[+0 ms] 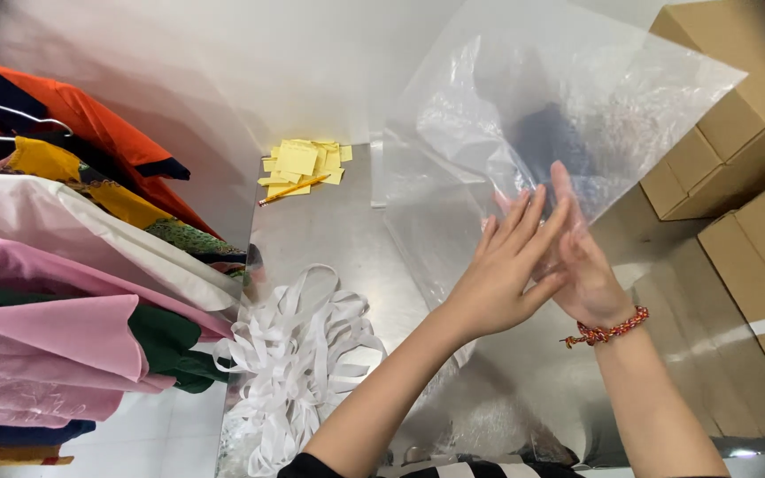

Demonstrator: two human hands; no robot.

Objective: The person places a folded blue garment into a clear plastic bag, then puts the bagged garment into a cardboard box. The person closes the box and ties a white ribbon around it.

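A large clear plastic bag [489, 115] is held up above a shiny metal table [338, 230]. My left hand [502, 270] and my right hand [582, 257] press together on the bag's lower edge, palms facing each other with fingers straight. A red braided bracelet [608, 329] circles my right wrist. Something dark [546, 137] shows through the plastic, blurred.
A heap of white ribbon loops [298, 354] lies on the table's near left. Yellow paper slips [305, 164] and a pencil [294, 188] lie at the far end. Colourful garments [73, 292] hang at the left. Cardboard boxes [737, 115] are stacked on the right.
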